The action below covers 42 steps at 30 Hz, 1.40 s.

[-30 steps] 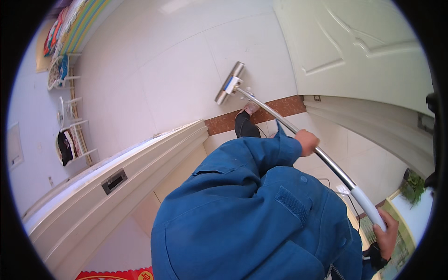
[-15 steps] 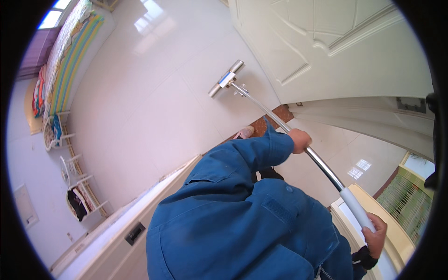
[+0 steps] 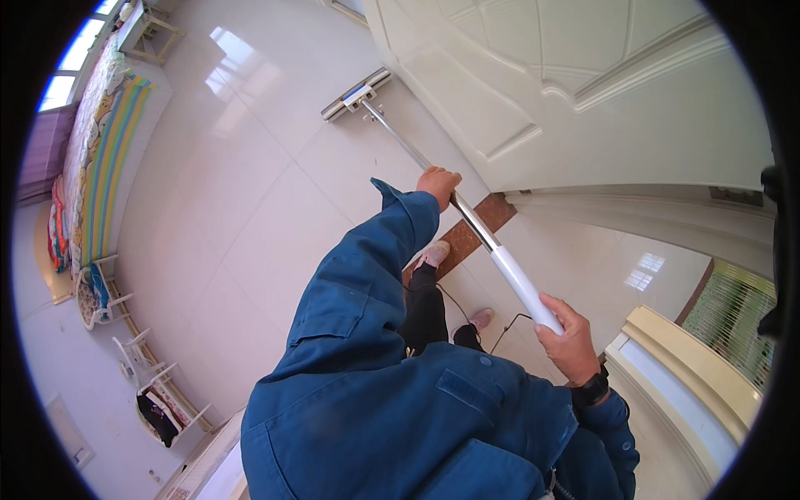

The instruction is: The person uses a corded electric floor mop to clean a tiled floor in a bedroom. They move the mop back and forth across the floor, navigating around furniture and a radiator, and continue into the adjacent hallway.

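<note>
A mop [image 3: 477, 223] with a long metal pole runs slantwise across the view. Its wide flat head [image 3: 337, 108] lies on the glossy tiled floor, beside the white panelled door. My left hand [image 3: 439, 185] is closed round the bare metal part of the pole, with the blue sleeve behind it. Lower down, my right hand [image 3: 571, 342] is wrapped about the end of the white handle grip [image 3: 525, 287]; a black band circles that wrist. The underside of the mop head is hidden.
The open white door [image 3: 583, 100] stands to the right. A brown threshold strip [image 3: 479, 229] crosses the floor by my feet. A bed with striped bedding [image 3: 117, 158] and white chairs [image 3: 104, 292] line the left wall. A cream cabinet edge [image 3: 700, 358] is near my right side.
The mop head has slid forward and left, farther into the room. Both hands moved left and forward with the pole, keeping their hold. My feet now show more fully.
</note>
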Tool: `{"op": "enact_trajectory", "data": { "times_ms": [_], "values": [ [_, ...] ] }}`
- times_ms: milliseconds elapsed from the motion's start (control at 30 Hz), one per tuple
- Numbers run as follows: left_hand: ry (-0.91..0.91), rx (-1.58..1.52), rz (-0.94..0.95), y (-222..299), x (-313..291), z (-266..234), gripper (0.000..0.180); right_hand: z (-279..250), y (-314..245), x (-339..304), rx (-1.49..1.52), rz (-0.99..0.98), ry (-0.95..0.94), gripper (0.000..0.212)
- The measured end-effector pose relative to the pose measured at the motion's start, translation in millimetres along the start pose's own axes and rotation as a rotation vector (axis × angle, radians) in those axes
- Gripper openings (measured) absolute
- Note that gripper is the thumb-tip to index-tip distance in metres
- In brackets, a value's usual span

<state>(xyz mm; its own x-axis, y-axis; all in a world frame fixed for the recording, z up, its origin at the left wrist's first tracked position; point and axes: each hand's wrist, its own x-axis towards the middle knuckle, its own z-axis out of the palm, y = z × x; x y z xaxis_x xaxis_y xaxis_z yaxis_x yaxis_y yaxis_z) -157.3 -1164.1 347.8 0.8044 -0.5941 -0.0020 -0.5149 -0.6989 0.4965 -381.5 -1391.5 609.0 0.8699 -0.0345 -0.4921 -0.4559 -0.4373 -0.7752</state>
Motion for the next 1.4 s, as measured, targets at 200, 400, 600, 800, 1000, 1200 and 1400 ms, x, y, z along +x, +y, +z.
{"op": "enact_trajectory", "data": {
  "times_ms": [200, 400, 600, 800, 1000, 1200, 1400],
  "values": [
    [-0.201, 0.026, 0.070, 89.6, -50.3, 66.5, 0.020, -38.8, 47.6, -98.8, 0.039, 0.372, -0.036, 0.046],
    [-0.433, -0.051, 0.312, 240.4, -123.8, 141.3, 0.016, -93.1, 128.7, -261.4, 0.002, 0.424, 0.039, 0.048],
    [-0.720, -0.234, 0.513, 391.6, -175.4, 181.4, 0.008, -144.5, 162.5, -405.9, 0.052, 0.550, 0.199, 0.038],
    [-0.937, -0.261, 0.682, 420.7, -167.7, 186.9, 0.020, -144.6, 176.8, -425.4, 0.112, 0.765, 0.294, 0.026],
    [-0.964, -0.163, 0.577, 338.7, -131.1, 181.2, 0.023, -112.8, 162.1, -337.8, 0.034, 0.705, 0.103, 0.022],
    [-0.585, -0.106, 0.297, 199.1, -57.6, 140.1, 0.010, -89.9, 129.4, -180.6, 0.027, 0.585, -0.005, 0.018],
    [-0.326, 0.080, -0.031, 43.1, -7.1, 65.7, 0.014, -37.0, 52.5, -17.1, 0.065, 0.547, -0.125, 0.022]
  ]
}}
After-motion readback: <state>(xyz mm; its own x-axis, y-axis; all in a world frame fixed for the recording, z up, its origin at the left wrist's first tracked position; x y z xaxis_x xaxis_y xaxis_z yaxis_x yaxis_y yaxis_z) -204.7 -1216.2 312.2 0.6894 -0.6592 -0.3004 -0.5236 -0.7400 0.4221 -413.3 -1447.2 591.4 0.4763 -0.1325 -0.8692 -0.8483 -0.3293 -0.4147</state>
